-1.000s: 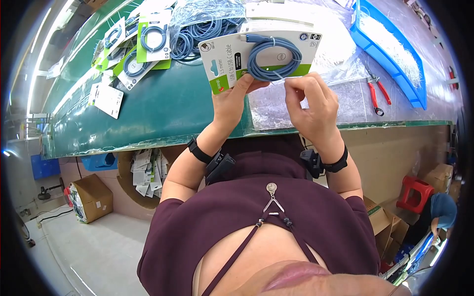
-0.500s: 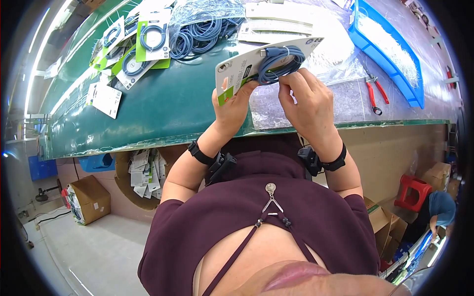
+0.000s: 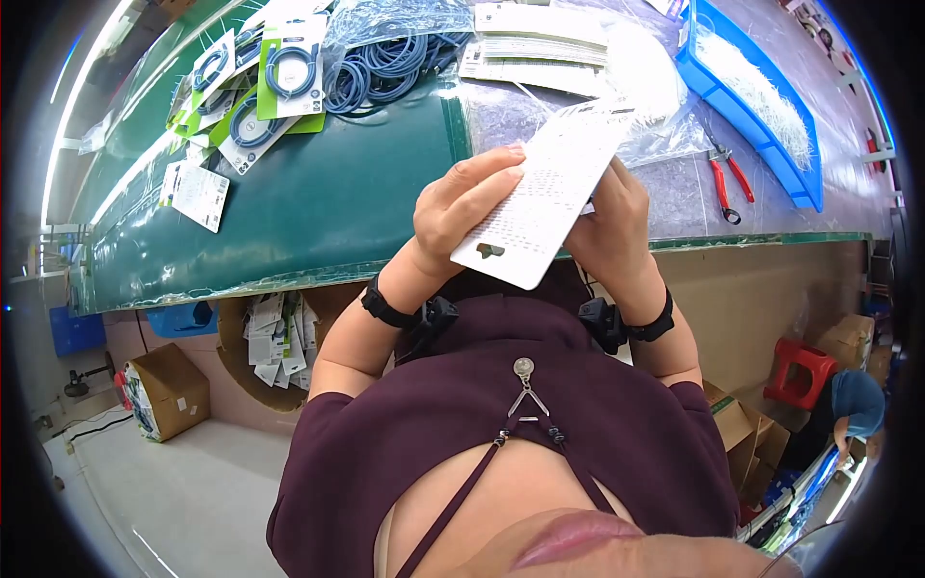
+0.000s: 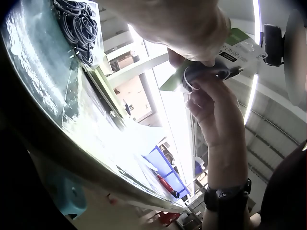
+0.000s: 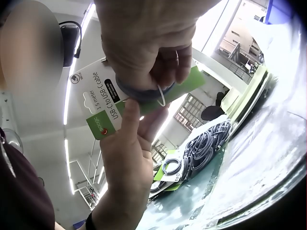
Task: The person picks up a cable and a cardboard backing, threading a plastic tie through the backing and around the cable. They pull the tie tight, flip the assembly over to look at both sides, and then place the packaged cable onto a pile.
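My left hand (image 3: 462, 207) grips a packaging card (image 3: 540, 197), its fingers flat on the printed white back and its thumb on the front. In the right wrist view, the front reads USB-C to USB-C cable, and a blue coiled cable (image 5: 136, 94) lies against it. A white cable tie (image 5: 162, 97) loops out of the coil beside the fingers of my right hand (image 3: 617, 217). That hand has its fingers curled at the coil, as the left wrist view also shows; in the head view the card partly hides it.
Several carded cables (image 3: 289, 72) lie at the far left, beside loose coiled cables (image 3: 385, 67). A stack of cards (image 3: 540, 43) is at the back. Red-handled pliers (image 3: 729, 183) lie right of the hands, near a blue tray (image 3: 805, 183) of white ties.
The card has turned over from its front to its back in the head view and tipped down toward the body. My right hand has gone behind it, staying by the coil.
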A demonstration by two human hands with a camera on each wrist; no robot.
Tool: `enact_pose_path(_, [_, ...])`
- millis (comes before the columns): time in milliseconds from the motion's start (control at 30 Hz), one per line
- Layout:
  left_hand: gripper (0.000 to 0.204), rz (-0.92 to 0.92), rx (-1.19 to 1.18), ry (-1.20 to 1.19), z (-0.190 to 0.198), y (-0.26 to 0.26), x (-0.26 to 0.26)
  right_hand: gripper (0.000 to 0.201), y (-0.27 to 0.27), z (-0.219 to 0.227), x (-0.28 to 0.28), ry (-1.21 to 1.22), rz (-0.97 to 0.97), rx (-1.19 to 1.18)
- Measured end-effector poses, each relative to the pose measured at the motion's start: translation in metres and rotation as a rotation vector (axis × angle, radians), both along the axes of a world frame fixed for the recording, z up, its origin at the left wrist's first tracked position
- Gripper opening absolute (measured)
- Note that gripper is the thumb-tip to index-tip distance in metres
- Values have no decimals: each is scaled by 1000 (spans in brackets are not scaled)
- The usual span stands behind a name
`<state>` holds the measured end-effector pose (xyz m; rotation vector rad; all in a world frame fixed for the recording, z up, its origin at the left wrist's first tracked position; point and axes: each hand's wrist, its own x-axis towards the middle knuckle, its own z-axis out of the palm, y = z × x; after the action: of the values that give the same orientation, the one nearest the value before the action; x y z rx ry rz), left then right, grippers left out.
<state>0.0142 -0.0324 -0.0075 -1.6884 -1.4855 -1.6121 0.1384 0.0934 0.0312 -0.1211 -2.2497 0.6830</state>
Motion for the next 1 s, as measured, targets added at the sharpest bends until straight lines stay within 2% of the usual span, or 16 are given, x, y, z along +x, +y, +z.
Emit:
enact_pose_path(100, [31,2,36,31,-3,2,-2,18,0,-2,-1,10,7,-20])
enact_pose_path(200, [27,-7,-35,-11,1,-1,-3,20,1,-15,-9,37,-44,-254])
enact_pose_path(233, [27,-4,-33,-14,-1,0,-1,20,4,-13,-5,35,-41,-252])
enact_pose_path(333, [27,-271,-36,-1081,-8,-2,0,21,20,-1,11,9,40,-151])
enact_pose_path(367, [27,-269,-36,-1084,-8,-4,1,21,24,-4,9,6,42,-153])
enact_pose_path(467, [30,-631,1,-1342,-3,-5,4,28,45,-25,-7,146,218,-958])
enact_pose_path(500, [30,-636,-2,-1343,-2,-3,5,28,46,-30,-9,148,213,-957])
enact_pose_path(600, [32,-702,-35,-1400,-3,-3,11,47,34,-46,-15,5,257,-622])
enact_pose_path(767, [33,-716,-58,-1461,-9,-3,15,52,31,-42,-16,70,343,-462])
enact_pose_path(867, [34,-797,-57,-1529,-12,-1,22,51,36,-68,-16,111,187,-272])
enact_pose_path(900, [34,-797,-60,-1531,-12,0,23,51,38,-74,-14,111,185,-275])
enact_pose_path(1000, [33,-620,-28,-1613,-11,5,22,52,52,-85,-9,-205,51,-590])
